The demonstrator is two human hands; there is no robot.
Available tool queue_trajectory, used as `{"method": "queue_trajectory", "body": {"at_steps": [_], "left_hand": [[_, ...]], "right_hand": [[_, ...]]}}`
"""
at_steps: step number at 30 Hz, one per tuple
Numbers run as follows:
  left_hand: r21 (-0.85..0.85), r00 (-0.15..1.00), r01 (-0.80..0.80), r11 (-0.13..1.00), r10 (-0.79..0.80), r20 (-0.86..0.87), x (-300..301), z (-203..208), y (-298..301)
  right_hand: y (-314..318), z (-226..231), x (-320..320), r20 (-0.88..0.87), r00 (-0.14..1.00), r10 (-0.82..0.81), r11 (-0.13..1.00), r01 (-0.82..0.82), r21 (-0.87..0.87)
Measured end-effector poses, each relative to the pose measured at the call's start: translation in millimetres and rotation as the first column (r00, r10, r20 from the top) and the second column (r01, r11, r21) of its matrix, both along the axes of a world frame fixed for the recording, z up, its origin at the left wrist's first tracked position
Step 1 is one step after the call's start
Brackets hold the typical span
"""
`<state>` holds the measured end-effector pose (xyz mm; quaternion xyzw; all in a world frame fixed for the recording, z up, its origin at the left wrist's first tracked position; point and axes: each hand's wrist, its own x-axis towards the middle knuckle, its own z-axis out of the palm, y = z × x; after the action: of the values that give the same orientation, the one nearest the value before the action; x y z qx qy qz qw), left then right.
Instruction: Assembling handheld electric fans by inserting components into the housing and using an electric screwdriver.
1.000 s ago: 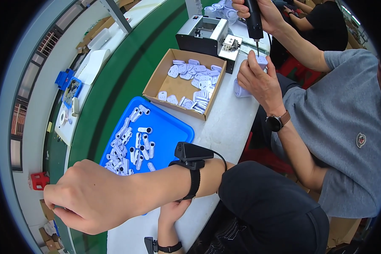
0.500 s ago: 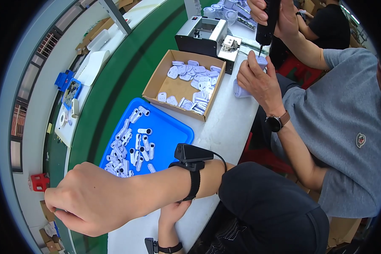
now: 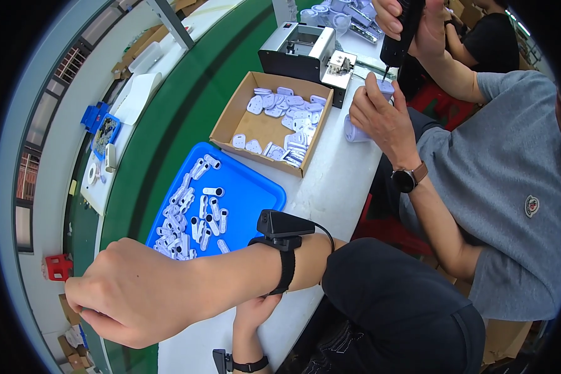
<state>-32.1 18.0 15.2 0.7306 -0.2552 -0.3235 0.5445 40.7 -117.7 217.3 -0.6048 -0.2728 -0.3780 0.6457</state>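
My right hand (image 3: 131, 293) reaches across from the right, its back toward me and its fingers curled closed. Whatever those fingers may hold is hidden behind the hand. Beneath my right forearm is my left hand (image 3: 255, 311), coming up from the lower edge; the forearm covers its fingers. Beyond the forearm a blue plastic tray (image 3: 255, 181) lies on the white table (image 3: 318, 187). Several small white elongated parts with black round ends (image 3: 213, 192) are scattered in it, heaped toward its left side.
A cardboard box (image 3: 230, 118) of pale lilac plastic covers stands behind the tray. Farther back is a black-and-silver bench machine (image 3: 299, 53). At right, a co-worker holds an electric screwdriver (image 3: 400, 34) to a lilac plastic housing (image 3: 355, 129). A dark-clothed knee (image 3: 405, 299) juts up beside my forearm.
The co-worker's upper hand and screwdriver have shifted slightly to the right, with the tip still at the housing. My hands show no visible movement.
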Motion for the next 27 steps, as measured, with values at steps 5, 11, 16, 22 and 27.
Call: {"method": "queue_trajectory", "body": {"at_steps": [5,11,16,22,27], "left_hand": [[-0.016,1.000,0.007,1.000,-0.007,0.026,0.5,2.3,-2.4],[-0.017,1.000,-0.006,1.000,0.007,0.018,-0.1,-0.3,-0.2],[-0.018,1.000,-0.001,1.000,0.001,0.004,-0.8,-1.8,0.0],[0.009,1.000,-0.001,1.000,0.001,-0.007,1.3,1.4,-0.8],[-0.017,0.999,0.005,1.000,-0.005,0.042,2.6,2.3,-3.6]], "right_hand": [[-0.1,-1.5,0.1,-0.002,1.000,-0.015,1.000,0.015,-0.018],[0.1,-0.1,-1.6,-0.007,1.000,-0.001,1.000,0.000,-0.029],[0.5,-2.8,-1.2,-0.029,0.999,-0.021,0.998,0.019,-0.052],[-0.9,-0.2,-0.7,-0.011,1.000,-0.017,0.998,0.016,-0.060],[-1.0,0.1,0.9,-0.019,1.000,-0.024,0.998,0.023,-0.062]]}}
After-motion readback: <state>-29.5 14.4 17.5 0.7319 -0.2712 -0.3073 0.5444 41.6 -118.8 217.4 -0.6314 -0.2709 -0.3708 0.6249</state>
